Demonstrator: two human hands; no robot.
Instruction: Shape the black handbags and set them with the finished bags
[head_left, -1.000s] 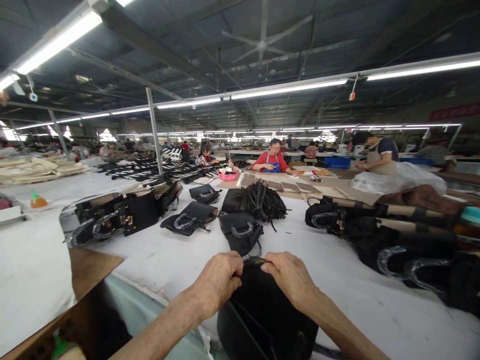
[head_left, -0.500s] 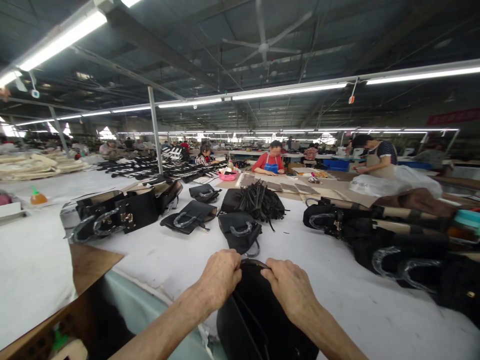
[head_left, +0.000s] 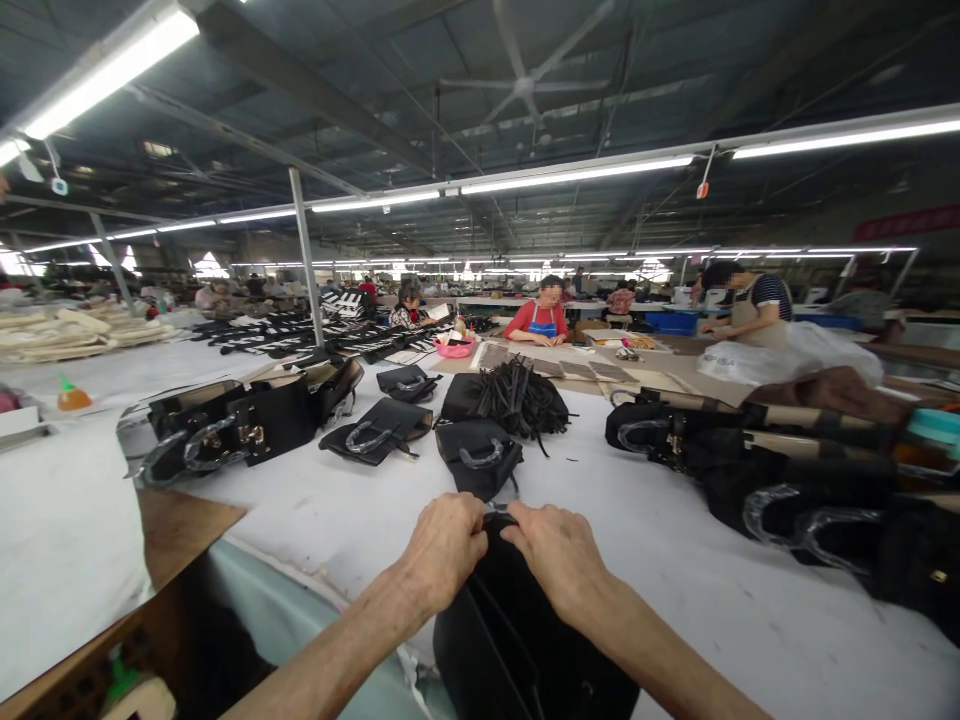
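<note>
A black handbag (head_left: 525, 640) stands at the near edge of the white-covered table, its opening towards me. My left hand (head_left: 448, 545) pinches the far top edge of the bag from the left. From the right, my right hand (head_left: 559, 555) grips the same edge, thumb and fingers closed on it, close beside the left. Just beyond my hands lies a black bag panel with a wrapped handle (head_left: 480, 458). Behind it a heap of black strips (head_left: 521, 395) rests on more black pieces.
Black handbags (head_left: 274, 420) stand at the left, and further black bags (head_left: 795, 480) line the right side. Another handled panel (head_left: 375, 430) lies left of centre. An orange glue bottle (head_left: 73, 395) sits far left. Co-workers (head_left: 546, 315) work at the far tables.
My right hand has shifted left along the bag's edge, closer to my left hand. The left hand has barely moved and both keep their grip.
</note>
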